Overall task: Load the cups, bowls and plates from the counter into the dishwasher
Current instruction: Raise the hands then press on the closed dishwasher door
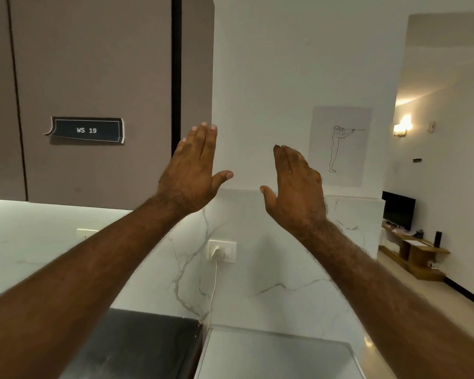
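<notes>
A white wall with a marble-veined lower panel is seen filling most of the head view, and a brown-grey upper cabinet is fixed at upper left. Below, a dark surface is seen at lower left and a pale, glossy surface at lower centre, butted side by side. No cups, bowls, plates or dishwasher are shown in this view, so their location cannot be told. Both bare forearms are raised in front of the wall. The left hand is held up flat, back toward the camera, fingers straight and together, thumb spread to the right; nothing is held. The right hand is held likewise, fingers extended and slightly bent forward, thumb spread to the left; nothing is held. The two hands are kept apart, thumbs pointed toward each other. A line drawing of a standing figure is posted on the wall just right of the right hand. A label reading "WS 19" is stuck on the cabinet. A socket with a white plug is mounted on the marble panel, its cord hanging down. A lit wall lamp is noted in the room at far right.
</notes>
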`<state>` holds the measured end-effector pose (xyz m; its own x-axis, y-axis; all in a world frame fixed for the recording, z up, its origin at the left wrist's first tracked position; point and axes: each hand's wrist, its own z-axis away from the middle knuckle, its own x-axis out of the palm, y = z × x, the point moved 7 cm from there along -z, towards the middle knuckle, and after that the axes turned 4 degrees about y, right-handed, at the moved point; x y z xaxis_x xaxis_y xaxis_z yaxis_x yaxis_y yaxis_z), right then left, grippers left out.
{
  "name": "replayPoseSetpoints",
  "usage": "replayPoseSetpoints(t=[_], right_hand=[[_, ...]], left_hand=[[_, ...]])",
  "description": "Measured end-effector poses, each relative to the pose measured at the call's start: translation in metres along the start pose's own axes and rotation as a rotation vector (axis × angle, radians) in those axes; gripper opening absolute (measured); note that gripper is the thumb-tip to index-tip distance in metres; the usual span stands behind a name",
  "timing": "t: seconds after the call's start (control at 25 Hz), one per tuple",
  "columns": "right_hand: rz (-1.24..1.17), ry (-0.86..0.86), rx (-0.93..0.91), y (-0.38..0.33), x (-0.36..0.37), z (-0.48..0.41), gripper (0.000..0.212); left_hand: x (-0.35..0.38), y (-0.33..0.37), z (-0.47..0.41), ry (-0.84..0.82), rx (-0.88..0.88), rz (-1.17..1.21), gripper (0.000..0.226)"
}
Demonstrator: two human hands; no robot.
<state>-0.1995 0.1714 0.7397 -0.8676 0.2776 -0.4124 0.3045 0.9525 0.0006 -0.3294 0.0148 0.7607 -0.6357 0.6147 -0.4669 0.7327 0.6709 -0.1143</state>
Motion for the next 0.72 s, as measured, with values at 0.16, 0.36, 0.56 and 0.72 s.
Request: replayPoseSetpoints(t=[0.16, 0.36, 0.56, 0.72], right_hand=[[0.016, -0.013, -0.003, 0.009, 0.023, -0.024, 0.084], [0.007, 0.000, -0.021, 0.024, 0.042, -0.032, 0.083], [-0.012, -0.011, -0.021, 0.036, 0.064, -0.034, 0.084], [-0.019, -0.010, -0.010, 0.038, 0.081, -0.028, 0.083]], left_hand=[[0.026, -0.002, -0.023, 0.006, -0.008, 0.015, 0.092], [0.046, -0.005, -0.030, -0.008, -0.024, 0.020, 0.093], [0.060, -0.006, -0.037, -0.009, -0.035, 0.027, 0.093], [0.082, 0.001, -0.031, 0.000, -0.030, 0.045, 0.091]])
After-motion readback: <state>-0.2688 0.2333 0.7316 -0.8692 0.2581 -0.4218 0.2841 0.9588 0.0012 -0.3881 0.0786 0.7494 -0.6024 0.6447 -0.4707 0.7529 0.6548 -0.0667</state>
